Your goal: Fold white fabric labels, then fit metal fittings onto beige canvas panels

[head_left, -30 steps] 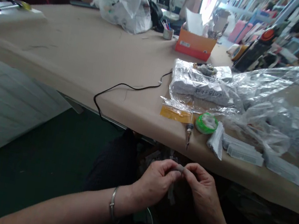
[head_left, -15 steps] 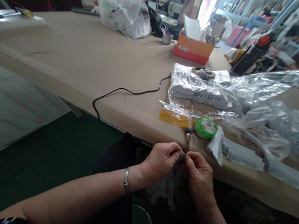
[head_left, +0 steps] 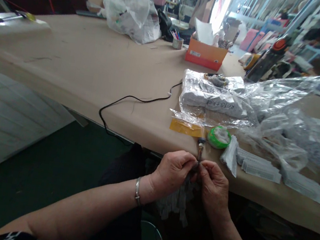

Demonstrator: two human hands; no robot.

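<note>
At the table's near edge lies a soldering iron (head_left: 201, 146), its metal tip pointing toward me. My left hand (head_left: 173, 173) and my right hand (head_left: 213, 186) meet at that tip, thumb and forefinger of each pinched together. What they pinch is too small and too covered by the fingers to make out. White fabric-like strips (head_left: 175, 204) hang below and behind my hands, under the table edge. Just right of the iron sit a green ring with whitish material inside (head_left: 219, 137) and a fanned stack of white labels (head_left: 230, 156).
More label stacks (head_left: 262, 166) lie along the edge to the right. Behind the iron are brown tape (head_left: 186, 127) and a clear plastic bag of white bundles (head_left: 212, 98). A black cord (head_left: 127, 97) crosses the table. An orange box (head_left: 204, 54) stands farther back; people are in the background.
My hands stay almost in place at the iron's tip, with only a tiny shift of the fingers. The view has moved slightly. A person in the background has shifted a little.
</note>
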